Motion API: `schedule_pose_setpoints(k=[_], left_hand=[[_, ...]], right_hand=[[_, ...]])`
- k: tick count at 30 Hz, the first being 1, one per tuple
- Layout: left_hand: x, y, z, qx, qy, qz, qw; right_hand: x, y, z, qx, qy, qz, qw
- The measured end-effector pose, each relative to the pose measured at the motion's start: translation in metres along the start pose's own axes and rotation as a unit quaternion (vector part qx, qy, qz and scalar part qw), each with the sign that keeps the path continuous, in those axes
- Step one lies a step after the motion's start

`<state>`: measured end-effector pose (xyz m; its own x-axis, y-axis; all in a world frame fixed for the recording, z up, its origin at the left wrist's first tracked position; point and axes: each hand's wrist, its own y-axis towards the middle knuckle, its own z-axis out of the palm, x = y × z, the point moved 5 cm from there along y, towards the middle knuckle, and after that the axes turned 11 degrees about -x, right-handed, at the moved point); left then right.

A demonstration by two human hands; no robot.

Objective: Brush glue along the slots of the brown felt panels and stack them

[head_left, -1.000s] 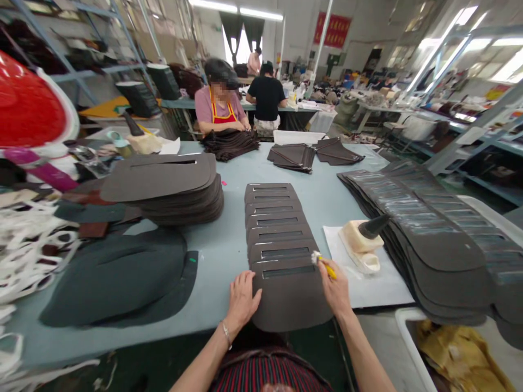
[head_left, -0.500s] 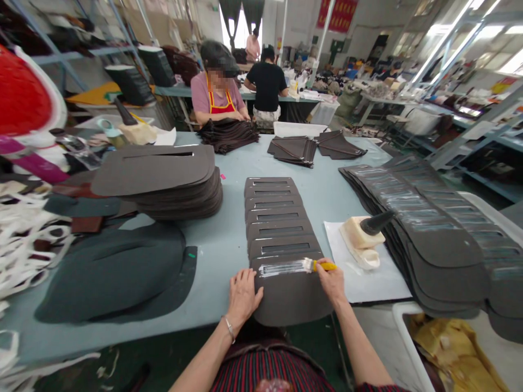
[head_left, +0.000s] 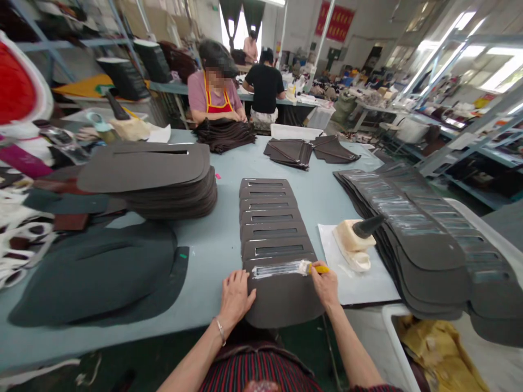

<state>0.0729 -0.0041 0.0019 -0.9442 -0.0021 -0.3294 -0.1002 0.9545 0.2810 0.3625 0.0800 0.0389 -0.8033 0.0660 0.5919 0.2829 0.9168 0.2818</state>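
Right hand (head_left: 326, 284): closed around a yellow-handled brush (head_left: 311, 268), bristles laid on the near panel (head_left: 281, 296) at the right end of its slot, where a wet glossy band runs along the opening.

Left hand (head_left: 233, 296): open, fingers spread flat, pressing the panel's left edge; it holds nothing.

Near panel: dark brown, rounded end toward the person, lowest of an overlapped row (head_left: 267, 218) running off to 12 o'clock, each piece showing a slot.

Glue pot (head_left: 354, 239): cream-crusted, dark cone on top, at 2 o'clock of the brush, standing on a white sheet (head_left: 368, 283).

Risks, as judged: the panel's near end overhangs the table edge, so easing the left palm could let it slide or tip off; a heavy brush load might run beyond the slot border or onto the piece beneath and bond the two; the brush-side sleeve or wrist could drag through the wet band.

Surface: pale blue table (head_left: 220, 250). Stack of larger panels (head_left: 159, 179) at 10 o'clock; long fanned row (head_left: 412, 228) at 3 o'clock; dark green pieces (head_left: 102, 272) at 9 o'clock.

Room: workshop with shelving and strip lighting; a person in a red apron (head_left: 212, 92) sits at the far side, others behind.
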Motion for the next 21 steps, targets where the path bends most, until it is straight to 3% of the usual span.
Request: schedule_pose_setpoints(k=[2,4,7,9,10,12,15,17,19,21], left_hand=[[0.000,0.000,0.000,-0.001,-0.005,-0.005,1.000],[0.001,-0.001,0.000,-0.003,-0.008,-0.010,1.000],[0.002,-0.001,0.000,-0.002,-0.009,-0.013,1.000],[0.002,-0.001,-0.001,-0.002,-0.011,-0.014,1.000],[0.002,-0.001,-0.001,-0.003,-0.013,-0.015,1.000],[0.003,-0.002,-0.001,-0.005,-0.017,-0.016,1.000],[0.004,-0.003,-0.001,-0.011,-0.024,-0.022,0.999],[0.006,-0.002,-0.001,-0.013,-0.031,-0.027,0.999],[0.008,0.001,-0.002,-0.012,-0.040,-0.039,0.998],[0.010,0.008,-0.005,-0.013,-0.051,-0.047,0.998]], right_hand=[[0.014,-0.004,0.002,-0.045,-0.024,0.010,0.999],[0.047,-0.018,0.016,-0.049,0.023,-0.011,0.998],[0.107,-0.053,0.053,0.063,0.169,-0.080,0.980],[0.123,-0.069,0.069,0.123,0.217,-0.092,0.964],[0.118,-0.070,0.070,0.132,0.221,-0.079,0.963],[0.086,-0.058,0.059,0.105,0.197,-0.029,0.974],[0.020,-0.021,0.017,0.032,0.128,0.038,0.991],[-0.006,0.000,-0.007,0.005,0.095,0.063,0.993],[-0.003,0.011,-0.013,0.004,0.115,0.058,0.992],[0.027,0.009,-0.002,0.019,0.172,0.027,0.985]])
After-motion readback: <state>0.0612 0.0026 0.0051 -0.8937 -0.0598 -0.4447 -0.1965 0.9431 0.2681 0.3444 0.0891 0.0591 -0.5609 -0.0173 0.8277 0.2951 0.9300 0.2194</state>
